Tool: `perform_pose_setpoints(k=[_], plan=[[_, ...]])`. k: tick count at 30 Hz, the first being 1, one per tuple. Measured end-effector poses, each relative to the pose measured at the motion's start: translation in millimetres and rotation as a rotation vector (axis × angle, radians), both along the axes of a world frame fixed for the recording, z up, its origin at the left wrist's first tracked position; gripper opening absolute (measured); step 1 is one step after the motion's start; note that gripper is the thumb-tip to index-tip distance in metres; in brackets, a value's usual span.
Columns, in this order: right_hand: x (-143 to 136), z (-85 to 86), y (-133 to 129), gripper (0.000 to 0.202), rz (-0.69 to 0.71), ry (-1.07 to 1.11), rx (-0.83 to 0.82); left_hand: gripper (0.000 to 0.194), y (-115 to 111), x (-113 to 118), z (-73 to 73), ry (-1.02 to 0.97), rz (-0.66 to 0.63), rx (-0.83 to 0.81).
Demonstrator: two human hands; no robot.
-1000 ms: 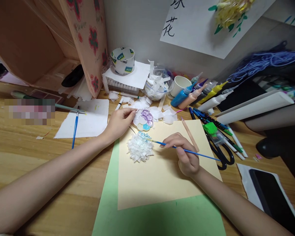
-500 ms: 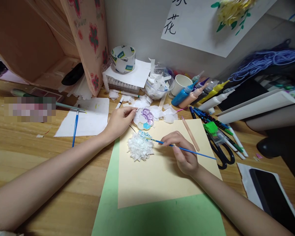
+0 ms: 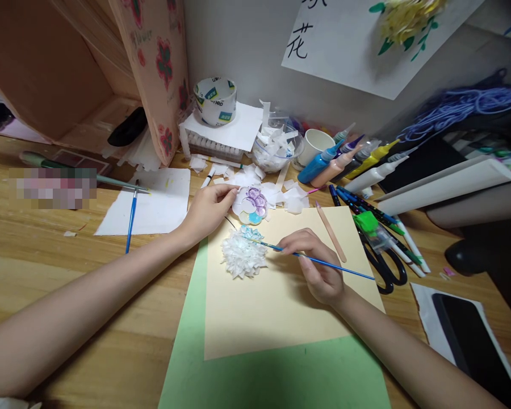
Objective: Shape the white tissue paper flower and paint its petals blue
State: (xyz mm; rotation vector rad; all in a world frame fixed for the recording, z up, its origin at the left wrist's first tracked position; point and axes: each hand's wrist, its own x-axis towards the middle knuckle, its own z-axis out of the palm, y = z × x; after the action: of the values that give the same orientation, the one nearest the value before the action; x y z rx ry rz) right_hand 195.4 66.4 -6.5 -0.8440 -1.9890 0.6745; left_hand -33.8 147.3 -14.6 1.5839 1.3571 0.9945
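Note:
My right hand (image 3: pixel 313 264) is closed round a thin blue paintbrush (image 3: pixel 323 262). Its bristles touch the upper part of a white paper flower (image 3: pixel 243 258), where the petals are tinted light blue. The flower lies on a cream sheet (image 3: pixel 272 324), over a larger green sheet (image 3: pixel 187 363). Just behind the flower, my left hand (image 3: pixel 210 210) pinches the left edge of a small paint palette (image 3: pixel 242 216). Purple, light blue and pale yellow paint show in the palette's round wells.
A pencil-like stick (image 3: pixel 330 232) lies right of the brush, near black scissors (image 3: pixel 385 270) and several pens. Paint bottles (image 3: pixel 319 165), a paper cup (image 3: pixel 317 146) and a bowl of paper scraps (image 3: pixel 276 150) stand behind. Another blue brush (image 3: pixel 132 221) rests on white paper (image 3: pixel 166 204) at left; a phone (image 3: pixel 468 335) lies right.
The brush tip has shifted slightly left on the flower's upper part. Both hands keep almost the same places, and the whole view has moved a little.

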Motion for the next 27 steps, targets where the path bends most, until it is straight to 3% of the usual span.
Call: perform_pose_setpoints(k=[27], plan=[[-0.8, 2.1, 0.0, 0.022, 0.03, -0.042, 0.017, 0.036, 0.0, 0.2, -2.5, -0.026, -0.019, 0.017]])
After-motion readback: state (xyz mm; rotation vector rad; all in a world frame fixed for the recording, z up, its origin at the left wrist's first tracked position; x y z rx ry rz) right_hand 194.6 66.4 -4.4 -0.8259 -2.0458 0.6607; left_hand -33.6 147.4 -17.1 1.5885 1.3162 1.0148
